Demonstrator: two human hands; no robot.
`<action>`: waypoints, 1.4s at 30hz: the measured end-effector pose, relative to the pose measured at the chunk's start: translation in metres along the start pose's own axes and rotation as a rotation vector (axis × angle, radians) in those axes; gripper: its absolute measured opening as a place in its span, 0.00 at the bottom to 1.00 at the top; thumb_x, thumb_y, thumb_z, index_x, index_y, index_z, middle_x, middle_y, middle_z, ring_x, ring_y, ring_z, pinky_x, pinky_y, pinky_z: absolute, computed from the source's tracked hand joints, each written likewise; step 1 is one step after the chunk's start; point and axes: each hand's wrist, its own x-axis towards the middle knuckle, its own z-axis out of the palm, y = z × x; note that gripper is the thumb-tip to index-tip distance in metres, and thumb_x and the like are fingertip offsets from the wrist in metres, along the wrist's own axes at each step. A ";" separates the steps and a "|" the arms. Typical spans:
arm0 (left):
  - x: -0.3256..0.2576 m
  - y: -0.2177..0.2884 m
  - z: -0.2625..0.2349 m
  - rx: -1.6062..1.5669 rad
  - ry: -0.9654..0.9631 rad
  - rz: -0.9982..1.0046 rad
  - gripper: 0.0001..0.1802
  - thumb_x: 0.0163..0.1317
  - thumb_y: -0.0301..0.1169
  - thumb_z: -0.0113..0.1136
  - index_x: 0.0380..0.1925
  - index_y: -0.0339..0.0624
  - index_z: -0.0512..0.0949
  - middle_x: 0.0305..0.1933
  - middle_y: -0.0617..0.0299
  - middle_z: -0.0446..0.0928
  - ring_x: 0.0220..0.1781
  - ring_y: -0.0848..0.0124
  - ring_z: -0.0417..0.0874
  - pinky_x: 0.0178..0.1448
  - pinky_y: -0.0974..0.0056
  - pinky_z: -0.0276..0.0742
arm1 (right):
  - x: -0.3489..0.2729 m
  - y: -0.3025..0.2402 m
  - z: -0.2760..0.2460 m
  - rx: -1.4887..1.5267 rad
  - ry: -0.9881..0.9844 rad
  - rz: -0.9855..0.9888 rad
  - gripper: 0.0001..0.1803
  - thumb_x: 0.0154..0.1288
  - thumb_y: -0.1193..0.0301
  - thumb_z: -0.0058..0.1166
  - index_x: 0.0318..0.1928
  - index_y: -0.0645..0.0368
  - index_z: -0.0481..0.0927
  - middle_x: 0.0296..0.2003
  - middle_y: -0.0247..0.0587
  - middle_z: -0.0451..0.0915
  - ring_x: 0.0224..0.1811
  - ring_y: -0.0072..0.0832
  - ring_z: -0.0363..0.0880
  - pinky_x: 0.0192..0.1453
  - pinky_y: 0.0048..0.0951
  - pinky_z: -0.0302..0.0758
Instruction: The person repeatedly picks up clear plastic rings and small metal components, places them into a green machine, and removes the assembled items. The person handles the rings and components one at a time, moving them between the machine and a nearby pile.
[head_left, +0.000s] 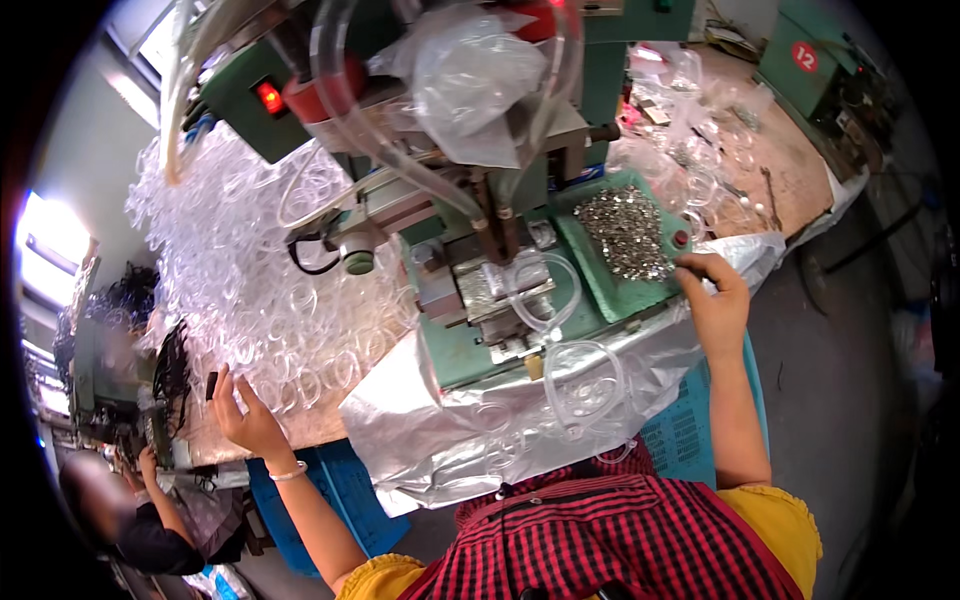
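My left hand (246,418) is held at the left edge of the table, its fingers stretched and apart, with a small black piece (211,386) at one fingertip. Next to it spreads a large heap of clear plastic tubing loops (250,260). At the right rim of a green tray (630,304), my right hand (718,300) has thumb and forefinger pinched together; anything between them is too small to make out. Small shiny metal parts (622,232) fill that tray. One clear tube loop (577,300) lies at the metal fixture (500,305) of the green machine, below its pressing head.
Silver foil (410,440) covers the table's front, with more tube loops (585,425) on it. A red button (681,238) sits right of the tray. Blue crates (325,500) stand below. Another person (165,520) sits at far left. Loose bagged tubing (700,140) lies behind right.
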 end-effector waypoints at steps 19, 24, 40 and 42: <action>0.022 0.206 0.021 -1.505 0.103 -0.525 0.03 0.71 0.27 0.49 0.42 0.42 0.70 0.38 0.58 0.78 0.40 0.69 0.82 0.45 0.64 0.82 | 0.042 -0.118 0.080 0.626 -0.408 0.048 0.27 0.48 0.80 0.62 0.52 0.66 0.73 0.31 0.33 0.77 0.36 0.20 0.77 0.43 0.22 0.73; 0.075 0.240 0.000 -1.535 0.101 -0.224 0.07 0.69 0.25 0.51 0.46 0.40 0.71 0.42 0.58 0.78 0.43 0.69 0.82 0.44 0.65 0.81 | 0.036 -0.130 0.090 0.901 -0.453 0.135 0.28 0.50 0.81 0.62 0.54 0.65 0.71 0.29 0.32 0.76 0.34 0.17 0.75 0.40 0.18 0.71; 0.028 0.277 0.007 -0.939 -0.042 0.878 0.15 0.48 0.25 0.68 0.31 0.46 0.70 0.43 0.59 0.83 0.30 0.66 0.80 0.32 0.64 0.81 | 0.040 0.005 0.057 -0.433 -0.003 -0.286 0.12 0.49 0.69 0.65 0.37 0.54 0.85 0.53 0.52 0.75 0.59 0.49 0.70 0.62 0.45 0.68; 0.027 0.277 0.011 -0.964 -0.035 0.889 0.15 0.48 0.25 0.68 0.32 0.46 0.71 0.43 0.59 0.83 0.30 0.67 0.80 0.34 0.64 0.82 | 0.039 0.013 0.057 -0.410 -0.018 -0.298 0.09 0.49 0.70 0.66 0.34 0.55 0.85 0.51 0.50 0.76 0.57 0.47 0.72 0.60 0.43 0.69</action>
